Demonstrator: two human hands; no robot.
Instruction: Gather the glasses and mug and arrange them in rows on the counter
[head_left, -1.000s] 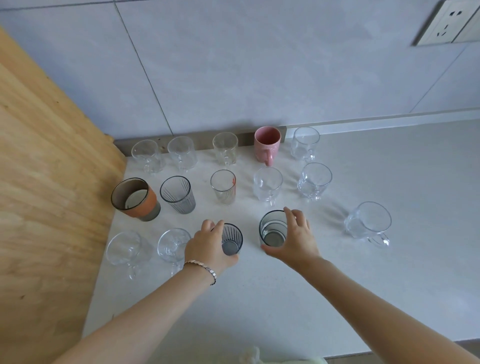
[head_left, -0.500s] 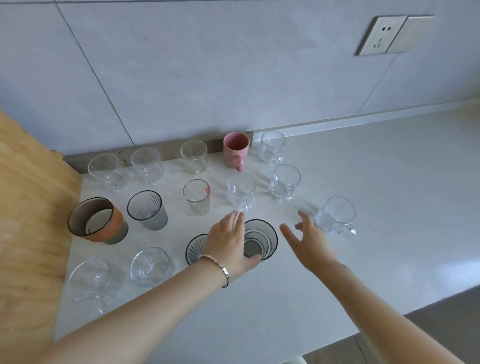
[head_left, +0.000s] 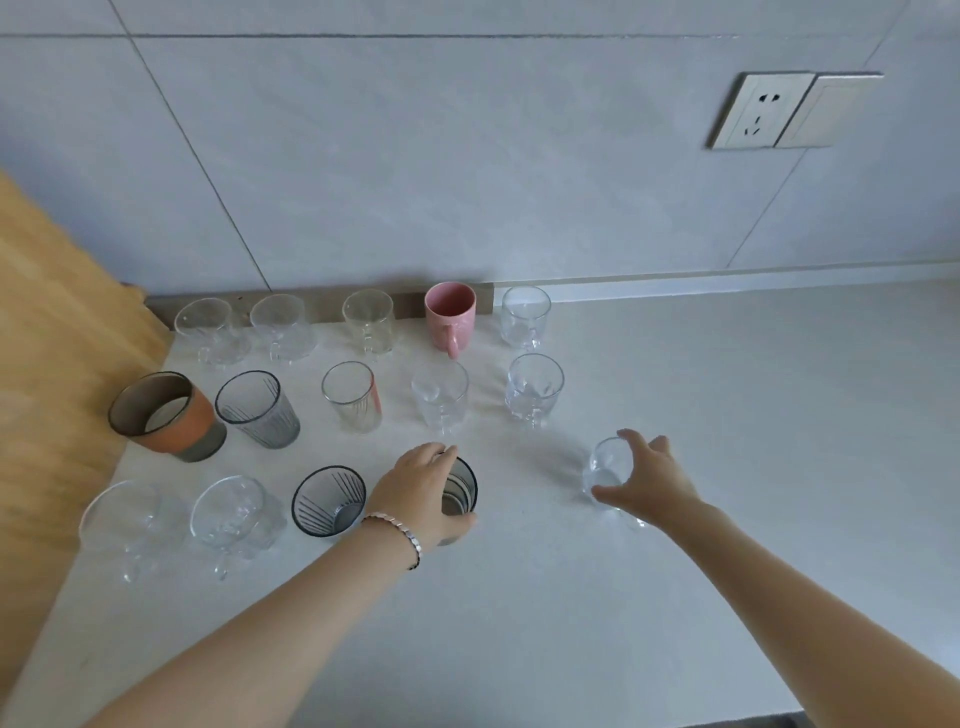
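Note:
Glasses stand in three rows on the white counter (head_left: 727, 415). The back row holds several clear glasses and a pink mug (head_left: 450, 314). In the middle row are an orange-banded cup (head_left: 166, 418), a grey ribbed glass (head_left: 260, 410) and clear glasses. The front row has two clear handled glasses, a grey striped glass (head_left: 328, 501) and a dark grey glass (head_left: 460, 488), which my left hand (head_left: 423, 491) grips. Off to the right, my right hand (head_left: 647, 480) curls round a lone clear handled glass (head_left: 605, 470).
A wooden panel (head_left: 57, 364) borders the counter on the left. A grey tiled wall with a socket plate (head_left: 763, 109) rises behind. The counter's front edge runs along the bottom right.
My right hand left the dark grey glass and reached right to the lone clear glass. My left hand shifted from the striped glass onto the dark grey glass. The camera tilted up.

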